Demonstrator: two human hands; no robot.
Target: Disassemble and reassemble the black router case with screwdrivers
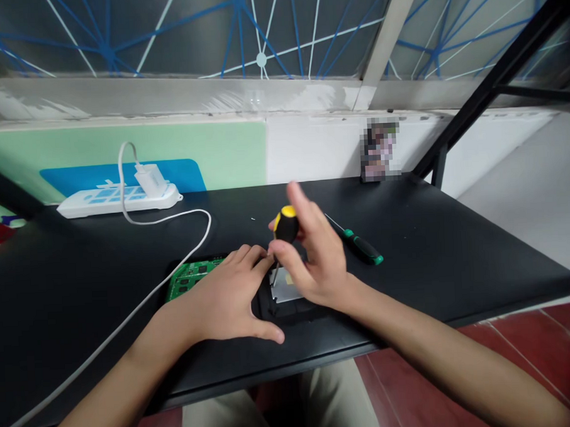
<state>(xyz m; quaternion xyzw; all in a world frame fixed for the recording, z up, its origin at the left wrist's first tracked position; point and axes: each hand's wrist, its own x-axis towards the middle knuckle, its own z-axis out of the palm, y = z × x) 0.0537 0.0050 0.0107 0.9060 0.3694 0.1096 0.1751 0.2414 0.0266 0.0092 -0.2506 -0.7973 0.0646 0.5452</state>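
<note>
Two hands, forearms entering from the lower left and lower right. Left hand point(227, 298), centre of frame, is lying palm down over a black casing point(270, 313), fingers together and slightly curved, thumb spreading well apart; whether its fingertips are touching anything beneath, cannot tell. Right hand point(323, 259), just right of centre, is closing thumb and fingers around one yellow-and-black screwdriver point(286, 224), one finger pointing up; the shaft is slanting down to one silver plate point(283, 289) in the casing. Right hand is hiding the plate's right part; left hand is partly covering one green circuit board point(193, 277). Second screwdriver, green-and-black point(366, 248), is lying right of centre. One white cable point(129, 319) is running from lower left to one plug point(150, 180) in one power strip point(95, 203), upper left. Upper right, one pixelated object point(380, 149) is standing by the wall.
</note>
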